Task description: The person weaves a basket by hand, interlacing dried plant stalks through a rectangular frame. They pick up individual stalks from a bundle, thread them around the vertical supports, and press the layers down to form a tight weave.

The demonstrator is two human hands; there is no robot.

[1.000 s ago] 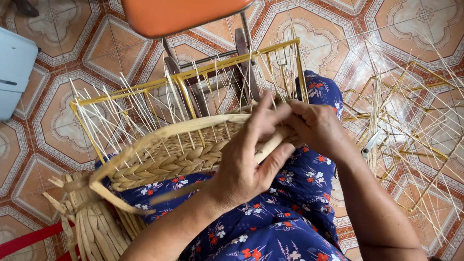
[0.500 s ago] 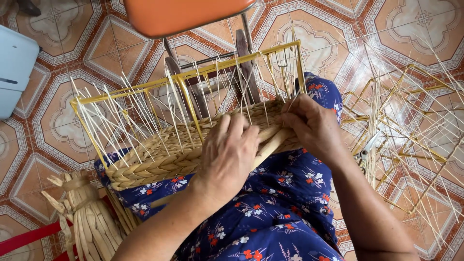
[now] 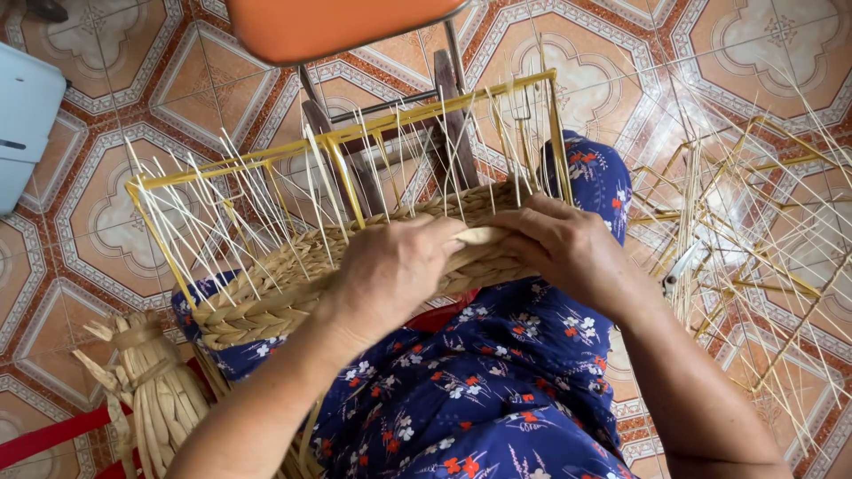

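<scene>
A half-woven basket (image 3: 266, 293) rests on my lap, with a yellow wire frame (image 3: 355, 142) and several thin pale stakes standing up from a braided straw band. My left hand (image 3: 390, 270) presses on the braided band near its middle, fingers curled over a flat tan straw strand (image 3: 484, 235). My right hand (image 3: 568, 248) grips the same strand from the right, touching the band's edge. Both hands meet at the strand. My lap is covered by a blue dress with red and white flowers (image 3: 470, 390).
An orange chair seat (image 3: 337, 22) with metal legs stands just beyond the basket. A bundle of dried straw (image 3: 151, 390) lies on the floor at lower left. Another wire frame with loose stakes (image 3: 754, 231) lies to the right. A pale blue box (image 3: 22, 115) sits at far left on patterned tiles.
The long loose straw strand that looped out to the left has been pulled in tight against the band. Both hands have dropped lower onto the braid.
</scene>
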